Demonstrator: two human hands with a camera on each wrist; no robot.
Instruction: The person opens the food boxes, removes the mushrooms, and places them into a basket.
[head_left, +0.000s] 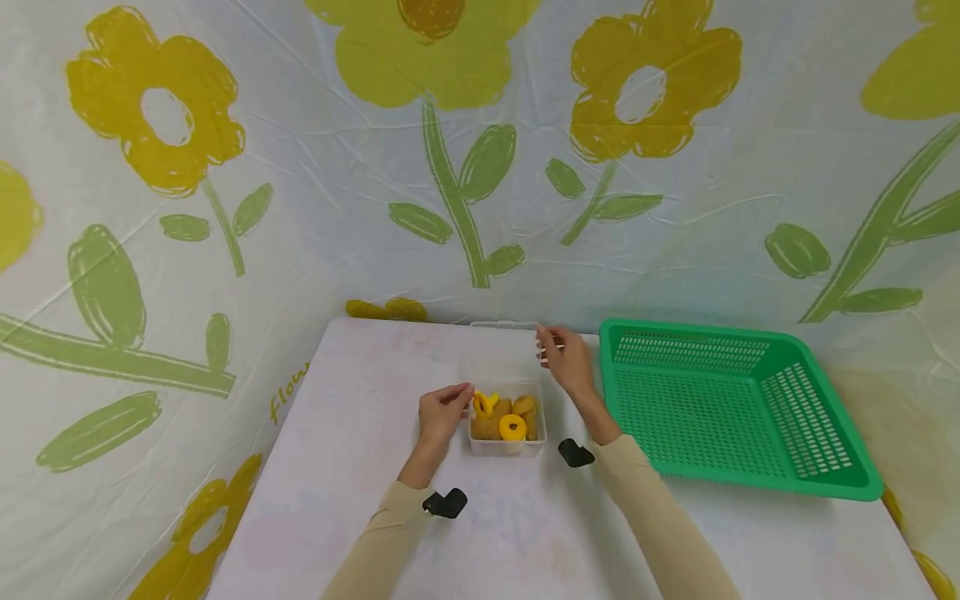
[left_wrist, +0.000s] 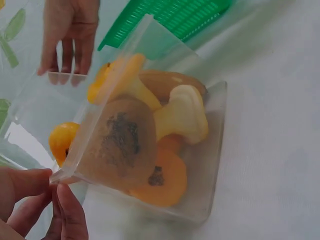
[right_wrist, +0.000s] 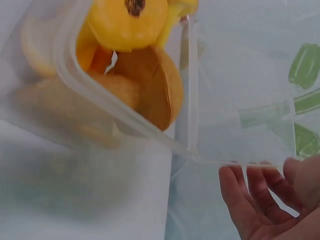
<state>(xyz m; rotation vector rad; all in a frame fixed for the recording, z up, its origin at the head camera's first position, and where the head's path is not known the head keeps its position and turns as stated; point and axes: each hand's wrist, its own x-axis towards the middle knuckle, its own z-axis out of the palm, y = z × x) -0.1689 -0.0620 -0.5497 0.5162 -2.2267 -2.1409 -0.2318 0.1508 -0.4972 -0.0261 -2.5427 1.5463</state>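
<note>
- Clear plastic box (head_left: 507,429) sits mid-table, just left of the green basket (head_left: 731,408), and it's packed with toy food: brownish kiwi-like pieces and a yellow ring slice (head_left: 513,427).
- Left hand (head_left: 442,414) is at the box's near-left corner, fingertips (left_wrist: 35,187) pinching the rim there.
- Right hand (head_left: 567,360) is up at the far edge of the hinged clear lid (head_left: 501,357), fingers (right_wrist: 242,200) curled loosely at its edge; whether it truly grips, I can't tell.
- My read: this is the lid-opening step, with the lid swung back and the contents exposed.
- Next calls for keeping the box pinned while the lid is let go or folded flat.
- Writing: only a yellow "flow…" fragment on the backdrop cloth (head_left: 288,392); no brand or label is visible on the box.
</note>
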